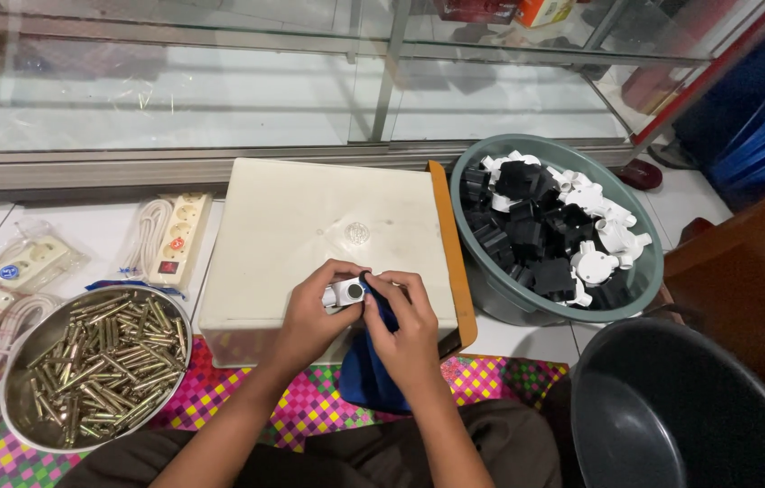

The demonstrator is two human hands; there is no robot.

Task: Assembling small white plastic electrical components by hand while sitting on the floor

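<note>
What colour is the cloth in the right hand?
Dark blue. The cloth hangs from the right hand, seen in the head view.

this looks like a small shop that sells electrical parts. a glass display case stands in front. packed power strips lie on the floor, beside a bowl of brass pins and a tub of plastic fittings.
</note>
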